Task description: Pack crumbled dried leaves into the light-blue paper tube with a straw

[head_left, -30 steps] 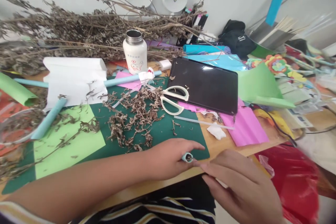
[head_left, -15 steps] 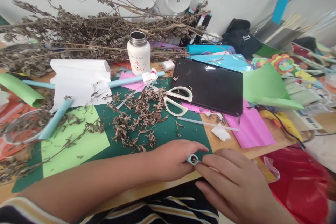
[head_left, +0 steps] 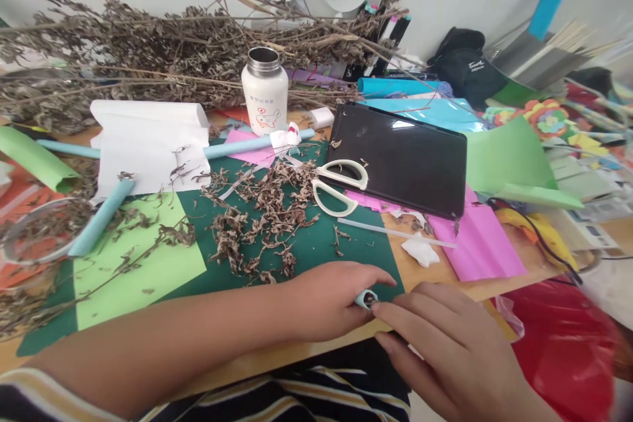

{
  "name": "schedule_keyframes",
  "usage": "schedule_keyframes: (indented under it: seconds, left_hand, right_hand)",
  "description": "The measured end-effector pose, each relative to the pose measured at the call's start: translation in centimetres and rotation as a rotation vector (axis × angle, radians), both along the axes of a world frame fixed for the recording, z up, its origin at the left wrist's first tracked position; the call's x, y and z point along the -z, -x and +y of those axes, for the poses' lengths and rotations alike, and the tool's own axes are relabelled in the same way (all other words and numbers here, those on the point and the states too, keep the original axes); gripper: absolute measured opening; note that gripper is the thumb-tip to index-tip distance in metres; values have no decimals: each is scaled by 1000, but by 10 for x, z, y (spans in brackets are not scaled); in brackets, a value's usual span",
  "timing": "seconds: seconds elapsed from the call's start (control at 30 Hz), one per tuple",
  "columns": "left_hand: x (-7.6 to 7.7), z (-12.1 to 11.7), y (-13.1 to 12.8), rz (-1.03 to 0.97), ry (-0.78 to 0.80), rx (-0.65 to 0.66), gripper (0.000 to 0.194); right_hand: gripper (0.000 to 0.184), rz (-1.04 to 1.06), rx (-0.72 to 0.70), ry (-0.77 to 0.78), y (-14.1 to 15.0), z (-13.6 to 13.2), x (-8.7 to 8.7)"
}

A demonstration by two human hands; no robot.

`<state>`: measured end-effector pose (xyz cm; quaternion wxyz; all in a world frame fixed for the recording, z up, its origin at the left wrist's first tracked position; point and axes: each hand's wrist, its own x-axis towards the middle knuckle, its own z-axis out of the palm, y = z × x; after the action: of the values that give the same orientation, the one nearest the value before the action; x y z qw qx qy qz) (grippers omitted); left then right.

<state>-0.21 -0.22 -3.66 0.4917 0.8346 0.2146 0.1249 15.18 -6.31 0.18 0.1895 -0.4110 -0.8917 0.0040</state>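
Note:
My left hand (head_left: 329,303) is closed around a rolled light blue paper tube (head_left: 364,299), whose open end faces right with something dark inside. Most of the tube is hidden in that fist. Against the tube's open rim rests the index fingertip of my right hand (head_left: 445,336); its thumb is held apart below and I see nothing gripped in it. Beyond my hands, crumbled dried leaves (head_left: 267,217) lie heaped on a green cutting mat (head_left: 356,250). White-handled scissors (head_left: 341,188) lie with their blades under the leaves.
A white bottle (head_left: 266,95) stands uncapped near a long pile of dried stalks (head_left: 173,46). To its right lies a black tablet (head_left: 400,158). Light green paper (head_left: 143,283), another blue tube (head_left: 103,217) and white paper (head_left: 148,151) are at left; pink paper (head_left: 479,244) is at right.
My right index finger has come to the tube's open end, and its thumb has separated from the fingers. My left hand keeps its hold on the tube. The view has shifted slightly.

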Motion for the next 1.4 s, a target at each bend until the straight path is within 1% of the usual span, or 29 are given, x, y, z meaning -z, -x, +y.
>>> schedule_keyframes:
  seconds: [0.1,0.2,0.33,0.4,0.5,0.57,0.63,0.67,0.77,0.83,0.9,1.0,1.03,1.1,1.13,1.2,1.23,1.27,1.33,1.37,1.4]
  left_hand:
    - [1,-2,-2,20,-45,12,38]
    - [2,-4,-5,53,-83,33,37]
    - [2,-5,-6,68,-101,46,36]
    - [1,-5,-7,76,-104,56,36]
    - [-1,-4,-6,83,-85,37,34]
    - [-1,-4,-5,77,-96,55,33]
    - [-1,-4,-4,72,-118,97,33]
    - [-1,-4,-4,73,-126,113,33]
    - [0,-3,-3,81,-132,114,33]
    - [1,-3,-4,75,-147,101,31]
    - [2,-3,-3,69,-177,98,28]
    - [2,-9,-1,71,-244,86,24]
    - [1,-13,0,59,-278,88,22]
    - [-3,-19,4,-3,-366,97,18]
    - [-7,-21,6,-45,-413,105,17]
    - [-17,-17,13,-132,-480,45,19]
    - [-23,-11,17,-148,-488,-18,23]
    - [-30,-2,23,-142,-481,-116,25]
    - [-43,23,37,-128,-421,-294,22]
    - [-50,36,45,-87,-380,-397,22]
    - [-55,48,54,-25,-368,-540,21]
  right_hand:
    - [12,-102,17,32,2,0,-5]
    - [16,-201,-25,91,0,0,-10]
    - [24,-353,-47,133,-7,1,-16]
    - [24,-408,-50,138,-9,2,-18]
    - [27,-472,-52,125,-9,5,-22]
    - [26,-497,-58,148,-6,6,-24]
    - [21,-469,-75,191,-3,6,-23]
    - [19,-421,-82,195,-3,5,-22]
    - [21,-196,-91,82,-7,0,-19]
    - [23,-82,-90,31,-15,-1,-21]
    - [22,12,-32,65,-22,5,-26]
    - [15,152,150,122,-20,29,-28]
    - [10,137,181,137,-15,40,-25]
    - [14,48,189,226,-1,60,-14]
    - [14,-33,198,263,5,68,-8]
    - [16,-217,218,296,15,78,4]
    - [18,-273,237,326,18,80,9]
    - [20,-295,263,357,20,80,12]
    - [22,-241,334,397,23,81,16]
    - [21,-191,359,394,26,82,16]
    - [21,-143,362,374,30,84,17]
